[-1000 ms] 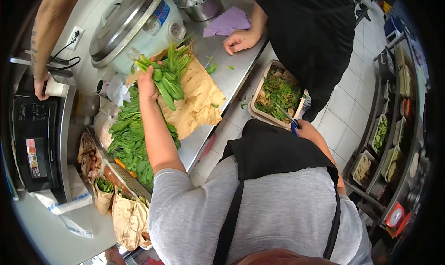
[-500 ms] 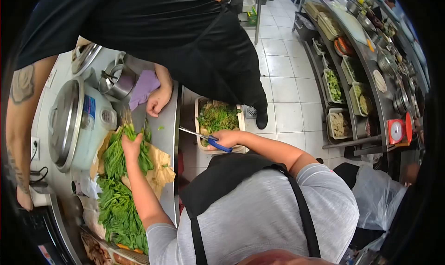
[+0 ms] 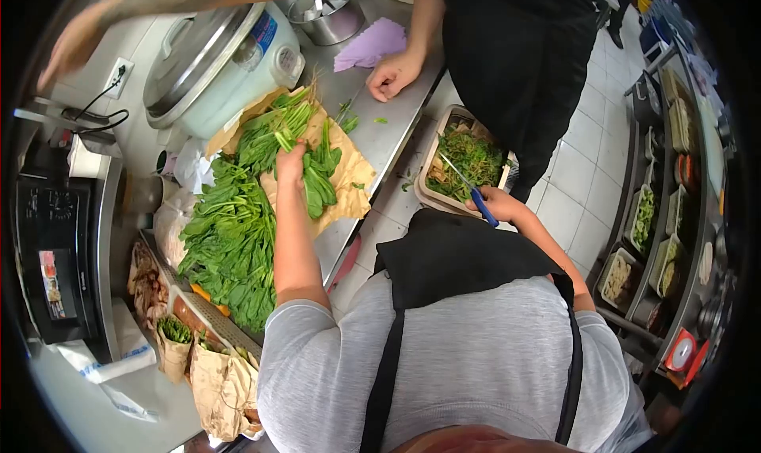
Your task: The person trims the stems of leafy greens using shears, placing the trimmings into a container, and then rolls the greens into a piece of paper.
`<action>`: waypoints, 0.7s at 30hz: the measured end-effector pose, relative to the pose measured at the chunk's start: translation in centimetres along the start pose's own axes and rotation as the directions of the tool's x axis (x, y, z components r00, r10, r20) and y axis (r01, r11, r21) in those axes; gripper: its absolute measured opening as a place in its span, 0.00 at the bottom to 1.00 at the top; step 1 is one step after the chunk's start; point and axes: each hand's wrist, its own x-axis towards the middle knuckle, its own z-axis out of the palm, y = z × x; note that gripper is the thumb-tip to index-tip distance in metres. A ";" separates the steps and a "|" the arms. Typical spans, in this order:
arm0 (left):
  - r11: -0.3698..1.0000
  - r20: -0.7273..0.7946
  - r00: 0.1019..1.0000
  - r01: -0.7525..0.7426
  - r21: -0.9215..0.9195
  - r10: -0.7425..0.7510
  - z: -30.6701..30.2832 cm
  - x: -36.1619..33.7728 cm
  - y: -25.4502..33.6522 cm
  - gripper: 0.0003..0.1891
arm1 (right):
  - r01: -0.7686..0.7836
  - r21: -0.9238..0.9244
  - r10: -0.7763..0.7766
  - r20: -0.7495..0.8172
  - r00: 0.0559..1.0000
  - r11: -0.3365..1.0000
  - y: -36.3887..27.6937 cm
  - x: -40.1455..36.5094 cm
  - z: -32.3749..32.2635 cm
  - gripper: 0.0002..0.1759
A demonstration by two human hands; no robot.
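My left hand (image 3: 290, 164) is closed around the stems of a bunch of leafy greens (image 3: 321, 179), over crumpled brown paper (image 3: 353, 168) on the steel counter. A large heap of the same greens (image 3: 230, 231) lies beside my left forearm. In my right hand (image 3: 501, 206) is a pair of scissors (image 3: 479, 199) with blue handles, its blades pointing away over a plastic tub (image 3: 428, 190). Stems and green trimmings (image 3: 468, 156) fill much of that tub, which is below counter height. Part of the scissors' handle is hidden by my fingers.
Across the counter stands a co-worker in a black apron (image 3: 507, 72), one hand (image 3: 396, 74) resting near a purple cloth (image 3: 372, 45). A large lidded cooker (image 3: 230, 64) and a metal pot (image 3: 329, 21) are behind. Paper-wrapped bundles (image 3: 222, 389) lie near left; shelves hold food tubs (image 3: 618, 279).
My view has turned left, so the counter fills more of it. The co-worker's tattooed arm has swung up across the cooker. Both my hands keep hold of the greens and scissors.
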 end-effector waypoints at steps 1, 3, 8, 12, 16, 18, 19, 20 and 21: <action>0.999 0.030 0.999 -0.015 0.039 0.014 0.2 0.6 -0.9 0.13 | 0.001 -0.010 0.000 0.007 1.000 1.000 0.3 0.7 0.3 0.24; 0.907 0.078 0.994 -0.103 0.409 0.077 1.3 2.4 -2.1 0.16 | 0.016 -0.045 -0.015 0.024 1.000 0.999 0.5 1.8 0.7 0.24; 0.388 -0.012 0.999 0.000 0.922 0.030 6.3 -1.3 1.1 0.21 | 0.107 -0.047 -0.106 0.035 0.994 0.993 -3.3 1.9 0.5 0.26; 0.525 0.171 0.983 -0.178 0.832 0.063 6.1 -0.1 0.8 0.19 | 0.151 0.104 -0.156 0.037 0.987 0.983 -4.9 1.1 0.3 0.30; 0.893 0.451 0.890 -0.254 0.372 0.065 8.3 -2.0 2.2 0.11 | 0.220 0.135 -0.236 0.121 0.964 0.966 -6.3 0.0 -1.0 0.28; 0.992 0.629 0.773 0.003 0.125 -0.082 10.7 -3.9 4.0 0.08 | 0.280 0.158 -0.291 0.053 0.955 0.947 -5.7 0.2 -0.7 0.27; 0.984 0.695 0.700 0.067 0.164 -0.164 11.7 -4.5 4.6 0.08 | 0.267 0.171 -0.277 0.038 0.960 0.948 -5.6 0.2 -0.8 0.27; 0.978 0.735 0.646 0.108 0.180 -0.207 12.9 -5.1 4.6 0.08 | 0.254 0.184 -0.263 0.023 0.965 0.950 -5.4 0.0 -1.0 0.27; 0.969 0.769 0.590 0.149 0.199 -0.249 14.1 -5.8 4.5 0.08 | 0.220 0.168 -0.228 0.034 0.973 0.961 -5.4 -0.2 -1.5 0.29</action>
